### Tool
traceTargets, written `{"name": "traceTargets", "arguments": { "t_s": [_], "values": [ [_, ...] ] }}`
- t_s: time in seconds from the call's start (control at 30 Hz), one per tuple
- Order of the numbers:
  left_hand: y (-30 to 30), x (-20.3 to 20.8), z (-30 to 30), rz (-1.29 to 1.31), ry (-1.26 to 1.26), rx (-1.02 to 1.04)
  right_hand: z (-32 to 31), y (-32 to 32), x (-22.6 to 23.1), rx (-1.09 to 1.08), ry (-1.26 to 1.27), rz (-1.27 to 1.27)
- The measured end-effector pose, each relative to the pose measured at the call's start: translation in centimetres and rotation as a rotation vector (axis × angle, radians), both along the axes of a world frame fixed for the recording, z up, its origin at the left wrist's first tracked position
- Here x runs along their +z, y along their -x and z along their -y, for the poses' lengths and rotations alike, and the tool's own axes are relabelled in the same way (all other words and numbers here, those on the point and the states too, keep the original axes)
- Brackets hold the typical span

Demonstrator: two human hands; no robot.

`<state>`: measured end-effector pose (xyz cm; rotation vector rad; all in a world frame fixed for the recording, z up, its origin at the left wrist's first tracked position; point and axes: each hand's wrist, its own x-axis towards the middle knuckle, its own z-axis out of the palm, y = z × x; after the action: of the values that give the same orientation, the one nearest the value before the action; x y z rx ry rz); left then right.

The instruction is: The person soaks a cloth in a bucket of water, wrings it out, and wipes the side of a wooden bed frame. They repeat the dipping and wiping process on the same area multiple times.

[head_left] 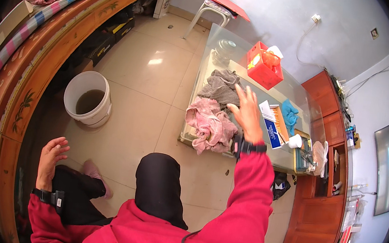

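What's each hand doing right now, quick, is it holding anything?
Left hand: open, fingers slightly bent, nothing seen in it.
Right hand: open, by the grey cloth; I can't tell if they touch.

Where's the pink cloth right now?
In the head view, the pink cloth lies right of centre at the near left corner of the glass-topped table, against the grey cloth, just left of the right hand.
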<state>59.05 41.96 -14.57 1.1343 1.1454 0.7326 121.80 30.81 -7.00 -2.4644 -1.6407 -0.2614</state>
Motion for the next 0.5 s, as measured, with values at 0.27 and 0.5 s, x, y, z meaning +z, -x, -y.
{"name": "traceTargets", "arguments": {
  "t_s": [0.27, 0.5],
  "values": [
    [0.3, -0.3, 0.0, -0.023, 0.020, 0.003, -7.4, -7.7, -6.3, -0.033, 0.081, -0.119],
    [0.4, -0.6, -0.1, 0.004, 0.021, 0.017, -5.6, -8.5, -3.0, -0.036, -0.807, -0.811]
  ]
}}
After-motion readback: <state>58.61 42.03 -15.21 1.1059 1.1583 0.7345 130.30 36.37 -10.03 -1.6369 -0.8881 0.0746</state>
